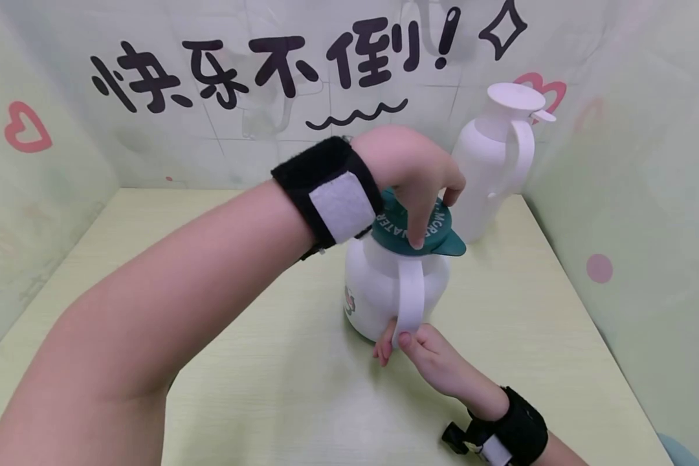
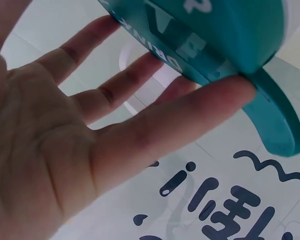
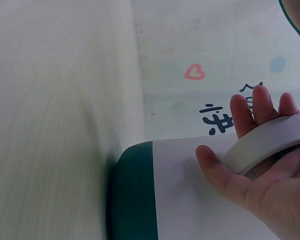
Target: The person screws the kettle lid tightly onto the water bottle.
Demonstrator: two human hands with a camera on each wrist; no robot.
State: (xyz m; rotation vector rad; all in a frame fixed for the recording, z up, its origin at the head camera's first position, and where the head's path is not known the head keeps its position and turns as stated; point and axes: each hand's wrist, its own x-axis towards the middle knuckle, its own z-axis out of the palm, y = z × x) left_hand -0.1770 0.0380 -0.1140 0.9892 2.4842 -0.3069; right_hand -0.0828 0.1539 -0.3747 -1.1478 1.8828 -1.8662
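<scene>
A round-bellied white thermos jug (image 1: 369, 275) stands upright on the table, its handle (image 1: 410, 288) facing me. On top sits a green lid (image 1: 393, 236) with white lettering and a pointed spout-like tab. From above, my left hand (image 1: 410, 162) grips the lid by its rim. In the left wrist view its fingers are spread along the lid (image 2: 225, 35), one tip close to the tab. Low on the handle, my right hand (image 1: 433, 356) has its fingers through the loop and its thumb against the outer side. The jug's green base (image 3: 136, 195) shows in the right wrist view.
Behind the jug, to the right, stands a taller white jug (image 1: 477, 162) with a flared top and its own handle. Pale printed sheets enclose the wooden table (image 1: 256, 362) at the back and both sides. My left forearm (image 1: 169, 291) crosses over the table's left half.
</scene>
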